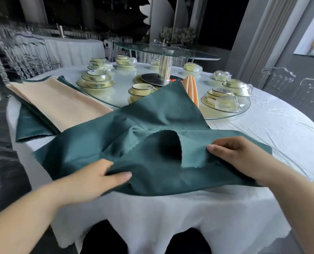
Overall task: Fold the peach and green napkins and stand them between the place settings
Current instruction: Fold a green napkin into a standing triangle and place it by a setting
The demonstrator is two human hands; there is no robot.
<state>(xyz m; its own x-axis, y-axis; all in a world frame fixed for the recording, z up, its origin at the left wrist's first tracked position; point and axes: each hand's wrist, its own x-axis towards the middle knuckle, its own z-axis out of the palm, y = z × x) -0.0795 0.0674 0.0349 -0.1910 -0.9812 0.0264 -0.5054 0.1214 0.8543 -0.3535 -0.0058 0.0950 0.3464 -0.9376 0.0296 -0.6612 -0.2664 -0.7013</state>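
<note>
A dark green napkin (152,129) lies crumpled and partly lifted over the near edge of the round table. My left hand (97,178) grips its near left edge, thumb on top and fingers under the cloth. My right hand (238,154) pinches a raised fold on the right side. To the left lies a stack of flat napkins with a peach napkin (57,101) on top and green napkins (31,125) showing beneath. A folded peach napkin (192,88) stands upright behind the green cloth, between the place settings.
Yellow-green bowls on plates, such as one place setting (95,79), ring a glass disc (224,114) on the white tablecloth (273,125). A raised glass turntable (165,50) on a metal post stands at the centre. Clear chairs (279,77) surround the table.
</note>
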